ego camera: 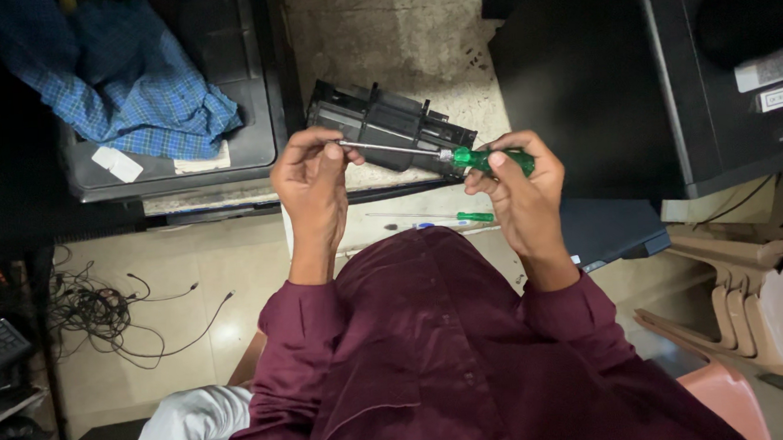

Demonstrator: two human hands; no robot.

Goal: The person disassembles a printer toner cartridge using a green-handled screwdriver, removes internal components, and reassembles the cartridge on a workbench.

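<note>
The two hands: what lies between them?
In the head view, the green-handled screwdriver's metal shaft bridges left hand and right hand, crossing the black plastic cartridge.

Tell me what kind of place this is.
Probably a small electronics repair workspace: a black printer, loose cables on the floor, a spare screwdriver, and a green-handled screwdriver held against a black cartridge-like part.

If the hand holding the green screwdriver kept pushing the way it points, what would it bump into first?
Probably the left hand. The right hand aims the green screwdriver leftward, its tip already at those fingers, with the black plastic part just behind. Depth is unclear.
</note>
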